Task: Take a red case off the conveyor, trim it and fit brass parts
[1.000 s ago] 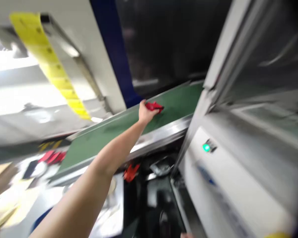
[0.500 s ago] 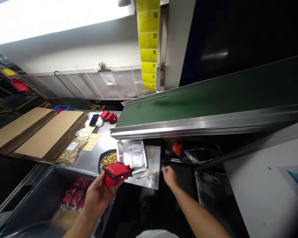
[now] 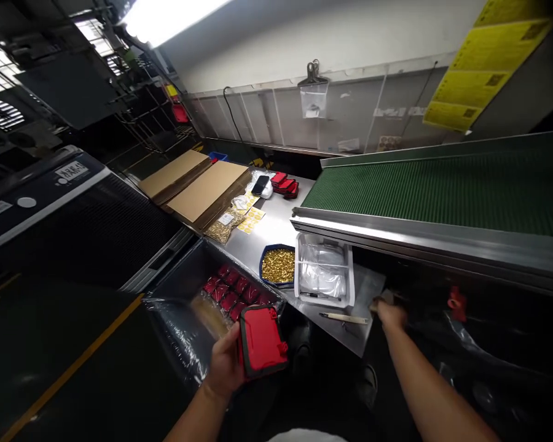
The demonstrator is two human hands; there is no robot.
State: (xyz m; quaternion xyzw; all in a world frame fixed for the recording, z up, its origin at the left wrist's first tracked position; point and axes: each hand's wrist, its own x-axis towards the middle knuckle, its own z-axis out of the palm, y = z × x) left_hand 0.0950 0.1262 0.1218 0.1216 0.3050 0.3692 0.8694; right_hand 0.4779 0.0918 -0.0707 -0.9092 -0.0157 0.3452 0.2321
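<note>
My left hand (image 3: pixel 225 364) grips a flat red plastic case (image 3: pixel 262 339) with a black rim, held low over the near edge of a lined bin (image 3: pixel 179 331). Several bagged red cases (image 3: pixel 233 290) lie in that bin. My right hand (image 3: pixel 389 314) rests at the right end of the steel table (image 3: pixel 276 230), on a small tan object whose shape I cannot make out, close to a pen-like tool (image 3: pixel 338 317). A blue tray of small brass parts (image 3: pixel 277 265) and a white tray with a clear bag (image 3: pixel 325 271) sit between my hands.
A green conveyor belt (image 3: pixel 442 190) runs overhead to the right above the table. Cardboard sheets (image 3: pixel 203 187), a bag of brass parts (image 3: pixel 221 230), yellow sticker sheets (image 3: pixel 251 220), a phone (image 3: pixel 260 184) and more red cases (image 3: pixel 284 184) lie farther back. A dark machine (image 3: pixel 50 209) stands left.
My view swung left from the conveyor to the table. My left hand took a red case off the belt and brought it down to the bin. My right hand moved right along the table edge.
</note>
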